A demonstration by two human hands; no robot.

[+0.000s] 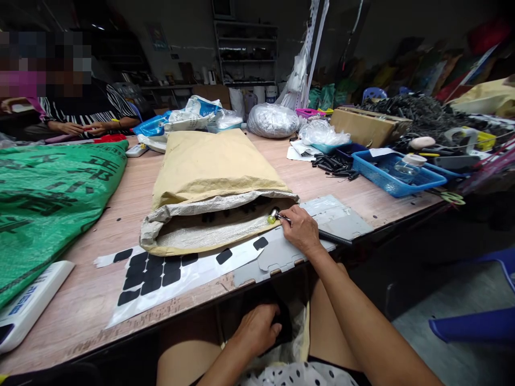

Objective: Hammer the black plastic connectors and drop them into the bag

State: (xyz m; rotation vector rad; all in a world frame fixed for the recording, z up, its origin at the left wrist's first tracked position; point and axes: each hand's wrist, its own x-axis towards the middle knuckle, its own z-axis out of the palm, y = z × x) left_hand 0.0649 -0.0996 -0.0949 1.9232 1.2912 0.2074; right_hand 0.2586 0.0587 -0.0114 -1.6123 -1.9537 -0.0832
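Note:
My right hand [301, 229] is closed round the dark handle of a small tool with a shiny, yellow-green end [272, 217]. It is at the right corner of the open mouth of a tan sack [217, 161], which lies flat with some dark items inside. Down in my lap, my left hand [259, 327] hangs over a dark opening between my legs, its fingers curled; what they hold, if anything, is hidden. A white sheet with black rounded squares [151, 273] sticks out under the sack, beside a grey board [338, 217] with a black rod [335, 237].
A green printed sack [60, 198] and a white device [36, 300] are on the left. Blue basket [396, 171], black parts [336, 165] and cardboard box [366, 126] stand to the right. Another person [92, 107] sits at the far left.

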